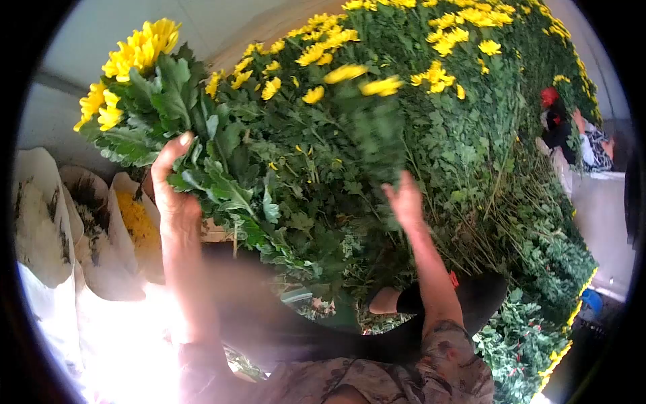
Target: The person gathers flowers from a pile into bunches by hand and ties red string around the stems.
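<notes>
My left hand (176, 176) is closed around a bunch of yellow chrysanthemums (142, 50), raised at the left with the blooms up and the leafy stems slanting down to the right. Over the flower pile, my right hand (406, 202) grips chrysanthemum stems (378, 131) just below their leaves. Motion smears their two yellow heads. Behind and around both hands lies a large pile of cut chrysanthemums (471, 101), blooms mostly toward the far side and bare stems toward me.
White sacks (101, 236) stand at the left, one holding yellow petals (138, 219). Another person (562, 128) is at the far right beside the pile. More leafy stems (518, 337) lie at lower right, near a blue object (591, 303). My dark-clad legs (377, 337) are below.
</notes>
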